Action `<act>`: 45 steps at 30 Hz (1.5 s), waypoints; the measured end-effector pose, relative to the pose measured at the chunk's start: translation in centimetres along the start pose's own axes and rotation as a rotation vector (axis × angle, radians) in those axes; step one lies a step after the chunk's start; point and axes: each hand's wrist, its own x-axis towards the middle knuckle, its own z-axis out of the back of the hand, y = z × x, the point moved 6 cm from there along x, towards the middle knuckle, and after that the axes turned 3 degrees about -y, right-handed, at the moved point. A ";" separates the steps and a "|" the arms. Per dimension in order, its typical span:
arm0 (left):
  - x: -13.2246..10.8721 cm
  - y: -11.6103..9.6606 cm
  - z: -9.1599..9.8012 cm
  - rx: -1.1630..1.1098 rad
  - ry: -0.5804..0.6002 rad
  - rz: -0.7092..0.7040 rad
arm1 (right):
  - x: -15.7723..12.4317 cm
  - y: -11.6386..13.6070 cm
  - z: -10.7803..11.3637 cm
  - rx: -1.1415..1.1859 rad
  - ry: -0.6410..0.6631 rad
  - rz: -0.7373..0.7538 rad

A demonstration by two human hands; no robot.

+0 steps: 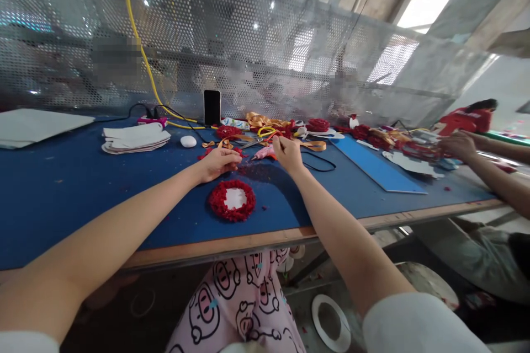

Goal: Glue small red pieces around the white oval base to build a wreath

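My left hand [218,164] is over the blue table with thumb and fingers pressed together. What they pinch, if anything, is too small to make out; bits of red material [206,153] lie just behind it. My right hand [289,153] is closed with its fingertips together, and its contents are hidden. Beside it lies a pink glue gun [264,152], nozzle toward my left hand. In front of both hands rests a shaggy red ring with a white centre [235,200]. Scissors [253,142] and orange-gold ribbon [265,120] lie behind.
A stack of white sheets [134,138], a white rounded object [188,142] and an upright phone [212,107] stand left and behind. A blue board [376,165] lies to the right. Beyond it, another person's hands [457,145] work at red pieces. A perforated metal screen [248,38] backs the table.
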 end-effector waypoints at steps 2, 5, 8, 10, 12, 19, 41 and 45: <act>0.1 0.1 0.1 -0.007 -0.003 0.001 | 0.0 -0.1 0.1 0.014 -0.027 0.018; 0.0 0.1 0.1 -0.013 -0.005 0.002 | -0.1 -0.2 0.3 0.028 -0.072 0.046; -0.3 -0.1 0.0 -0.013 -0.006 -0.003 | -0.2 0.0 0.4 0.031 -0.078 0.062; -0.5 -0.3 0.0 -0.013 -0.015 -0.003 | -0.2 0.1 0.4 0.023 -0.073 0.063; -0.7 -0.3 0.1 -0.011 -0.024 0.003 | -0.2 0.1 0.4 0.012 -0.078 0.061; -0.8 -0.2 0.2 0.027 -0.032 0.008 | -0.1 0.2 0.7 0.017 -0.110 0.053; -0.6 -0.2 0.1 0.056 -0.035 -0.020 | -0.3 1.3 0.7 0.071 -0.124 0.037; -0.6 -0.2 0.0 0.098 -0.018 -0.039 | -0.4 1.2 0.4 0.073 -0.109 0.024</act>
